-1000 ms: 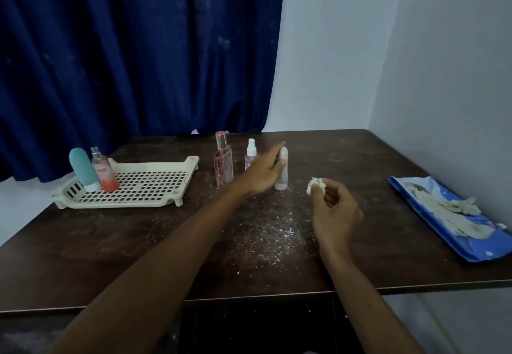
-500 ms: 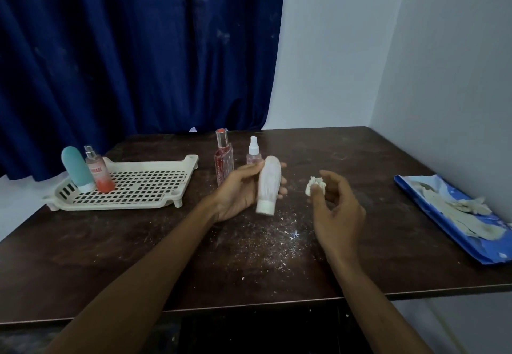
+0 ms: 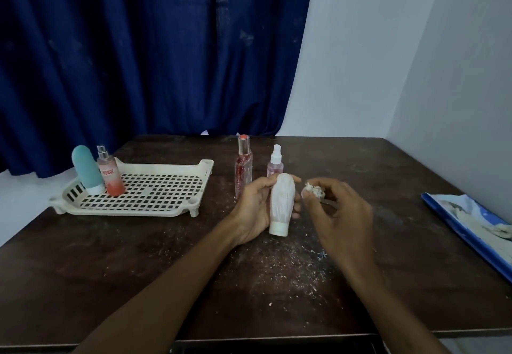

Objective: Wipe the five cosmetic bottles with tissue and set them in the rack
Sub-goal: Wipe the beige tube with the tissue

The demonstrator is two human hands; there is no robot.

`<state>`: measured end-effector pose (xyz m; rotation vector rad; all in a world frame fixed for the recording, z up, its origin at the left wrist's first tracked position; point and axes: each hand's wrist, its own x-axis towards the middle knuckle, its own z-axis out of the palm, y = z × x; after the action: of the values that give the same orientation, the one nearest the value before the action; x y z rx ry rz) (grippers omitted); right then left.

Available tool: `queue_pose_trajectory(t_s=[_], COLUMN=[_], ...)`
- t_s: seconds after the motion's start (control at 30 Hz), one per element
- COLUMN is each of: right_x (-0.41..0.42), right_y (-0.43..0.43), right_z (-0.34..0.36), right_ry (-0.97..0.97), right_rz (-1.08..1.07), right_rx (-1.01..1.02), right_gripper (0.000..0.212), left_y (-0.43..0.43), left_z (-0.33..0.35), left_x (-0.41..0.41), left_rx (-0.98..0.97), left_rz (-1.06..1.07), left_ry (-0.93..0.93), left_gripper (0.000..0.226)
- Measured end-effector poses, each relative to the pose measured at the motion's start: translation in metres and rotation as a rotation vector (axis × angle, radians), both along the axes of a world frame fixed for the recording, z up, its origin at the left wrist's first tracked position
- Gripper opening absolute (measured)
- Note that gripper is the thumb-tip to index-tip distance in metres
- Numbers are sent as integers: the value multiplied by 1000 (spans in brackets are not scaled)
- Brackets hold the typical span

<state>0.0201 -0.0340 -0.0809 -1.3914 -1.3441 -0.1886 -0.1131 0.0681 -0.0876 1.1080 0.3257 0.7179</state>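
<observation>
1. The rack [image 3: 130, 211] stands on the left part of the surface [image 3: 138, 256]
2. In the rack's left end stand a capped tube [image 3: 85, 168] and, just right of it, a pump bottle [image 3: 109, 173]
3. Just right of the rack stands a tall bottle [image 3: 243, 168], then a small spray bottle [image 3: 275, 164]
4. Right of the rack and nearer, the left hand [image 3: 253, 209] holds a squeeze tube [image 3: 281, 205]
5. Further right, the right hand [image 3: 338, 212] pinches a tissue wad [image 3: 314, 190] just beside that tube
6. Far right of the rack lies a tissue pack [image 3: 471, 226]
</observation>
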Motion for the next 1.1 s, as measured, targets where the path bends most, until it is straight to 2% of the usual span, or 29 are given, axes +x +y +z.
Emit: queue_pose_trajectory(t_s=[0.1,0.33,0.5,0.67,1.1], right_x=[-4,-11,-9,-13,-5], right_y=[11,26,27,26,30], right_z=[12,17,16,12,16], right_ry=[-20,-116,-48,-214,-263], right_rz=[3,20,-6,0,-30], right_rx=[-7,36,19,16,34], right_gripper=[14,12,12,19,19], left_y=[-2,-7,-7,-10,-10], left_z=[0,1,0,2,1], left_x=[2,5,8,7,8], left_rx=[-19,8,41,30,120], left_rz=[46,88,81,82,111], left_ry=[2,19,36,5,37], left_gripper=[43,38,41,34,30])
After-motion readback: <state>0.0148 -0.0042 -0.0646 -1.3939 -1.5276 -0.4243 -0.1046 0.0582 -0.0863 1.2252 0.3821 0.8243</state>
